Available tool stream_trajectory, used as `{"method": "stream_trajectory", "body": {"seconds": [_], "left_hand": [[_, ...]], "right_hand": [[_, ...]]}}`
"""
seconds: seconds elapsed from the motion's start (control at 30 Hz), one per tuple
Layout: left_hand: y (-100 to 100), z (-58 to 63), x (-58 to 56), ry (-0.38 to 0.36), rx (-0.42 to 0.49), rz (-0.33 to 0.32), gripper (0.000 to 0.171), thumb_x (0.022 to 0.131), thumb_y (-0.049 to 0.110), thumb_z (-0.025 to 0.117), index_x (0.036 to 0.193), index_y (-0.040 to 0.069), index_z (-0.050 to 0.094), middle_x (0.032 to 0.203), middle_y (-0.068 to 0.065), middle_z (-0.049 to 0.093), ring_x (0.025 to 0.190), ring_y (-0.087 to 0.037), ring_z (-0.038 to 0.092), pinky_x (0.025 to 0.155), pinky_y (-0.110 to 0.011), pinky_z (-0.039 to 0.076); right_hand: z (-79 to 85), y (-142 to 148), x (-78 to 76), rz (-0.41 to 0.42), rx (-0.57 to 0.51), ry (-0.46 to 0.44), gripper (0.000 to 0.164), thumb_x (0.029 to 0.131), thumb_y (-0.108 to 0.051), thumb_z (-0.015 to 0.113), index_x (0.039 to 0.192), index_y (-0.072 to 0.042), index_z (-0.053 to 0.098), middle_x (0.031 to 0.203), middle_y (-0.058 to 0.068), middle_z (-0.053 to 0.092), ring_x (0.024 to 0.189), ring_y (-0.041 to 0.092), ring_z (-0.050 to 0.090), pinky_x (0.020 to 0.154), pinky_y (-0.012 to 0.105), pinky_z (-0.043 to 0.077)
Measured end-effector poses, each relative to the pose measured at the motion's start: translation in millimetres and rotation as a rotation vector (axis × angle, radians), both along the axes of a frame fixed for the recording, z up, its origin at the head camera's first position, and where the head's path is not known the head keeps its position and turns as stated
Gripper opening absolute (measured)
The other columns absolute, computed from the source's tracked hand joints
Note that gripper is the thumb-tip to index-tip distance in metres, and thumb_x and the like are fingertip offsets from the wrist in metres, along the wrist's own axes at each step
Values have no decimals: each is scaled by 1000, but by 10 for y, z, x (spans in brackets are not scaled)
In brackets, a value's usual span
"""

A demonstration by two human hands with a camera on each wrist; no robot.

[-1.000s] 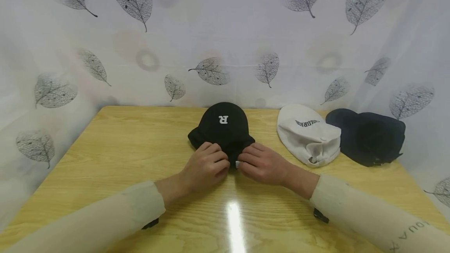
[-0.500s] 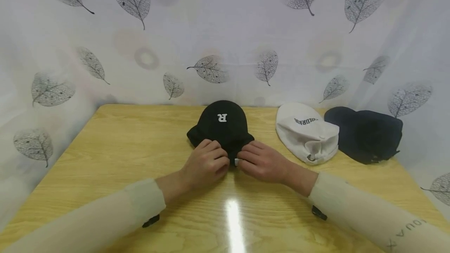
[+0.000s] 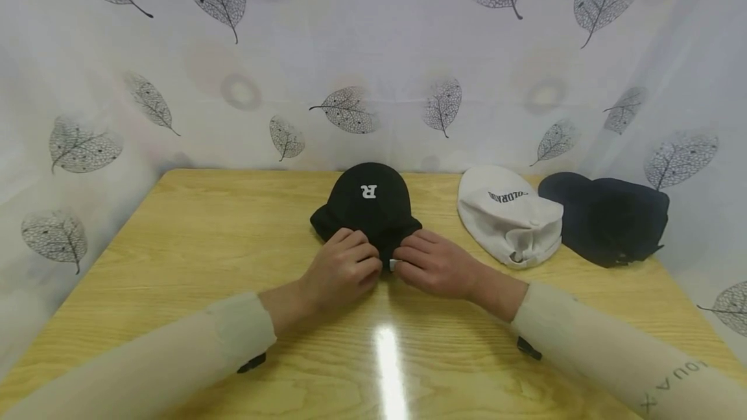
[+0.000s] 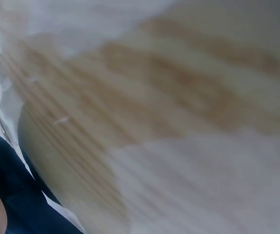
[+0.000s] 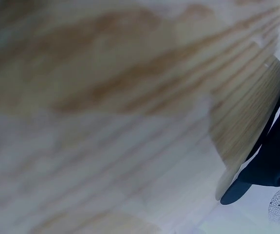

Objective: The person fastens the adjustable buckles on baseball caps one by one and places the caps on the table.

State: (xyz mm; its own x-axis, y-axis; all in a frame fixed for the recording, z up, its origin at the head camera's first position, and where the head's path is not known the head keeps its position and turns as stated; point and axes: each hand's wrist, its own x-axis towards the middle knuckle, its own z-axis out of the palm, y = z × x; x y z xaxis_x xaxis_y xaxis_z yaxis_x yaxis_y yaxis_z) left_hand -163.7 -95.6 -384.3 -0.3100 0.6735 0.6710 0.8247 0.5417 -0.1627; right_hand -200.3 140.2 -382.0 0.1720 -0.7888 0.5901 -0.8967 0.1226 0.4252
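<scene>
A black baseball cap (image 3: pixel 371 203) with a white letter R on its front lies at the middle of the table, toward the back. My left hand (image 3: pixel 345 264) grips its near edge from the left, fingers curled. From the right, my right hand (image 3: pixel 434 263) pinches the same near edge, beside a small white tag (image 3: pixel 393 265). Both thumbs and the part of the cap under the fingers are hidden. In the left wrist view the dark cap (image 4: pixel 25 195) shows at the lower left; in the right wrist view the cap (image 5: pixel 271 158) shows at the right edge.
A white cap (image 3: pixel 504 209) with dark lettering lies to the right, and a dark navy cap (image 3: pixel 618 222) sits against it farther right. The wooden table (image 3: pixel 204 232) ends at a leaf-printed curtain (image 3: pixel 397 50) behind and at both sides.
The whole scene has shifted slightly upward in the head view. Both hands keep their hold on the black cap's near edge, and the other caps stay put.
</scene>
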Motion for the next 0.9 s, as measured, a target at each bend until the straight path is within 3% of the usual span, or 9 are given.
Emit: {"method": "stream_trajectory", "body": {"seconds": [0.43, 0.7, 0.9], "left_hand": [[9, -10, -1, 14, -7, 3, 5, 78, 14, 79, 80, 16, 76, 84, 3, 70, 82, -16, 57, 80, -31, 46], [28, -10, 7, 44, -3, 3, 3, 81, 14, 76, 78, 15, 75, 81, 3, 68, 79, -16, 56, 77, -31, 45], [28, -12, 22, 7, -6, 25, 4, 82, 16, 76, 80, 15, 73, 83, 3, 69, 81, -16, 57, 78, -32, 45]], "right_hand": [[6, 0, 7, 0, 6, -9, 6, 95, -10, 62, 92, -5, 65, 94, 6, 69, 85, 22, 63, 76, 33, 51], [6, -2, 2, 6, 1, 1, 7, 94, -10, 63, 91, -5, 64, 95, 7, 70, 85, 22, 64, 76, 34, 52], [5, -12, 3, 5, -2, 5, 6, 93, -10, 63, 91, -4, 65, 94, 7, 70, 85, 22, 64, 75, 34, 51]]}}
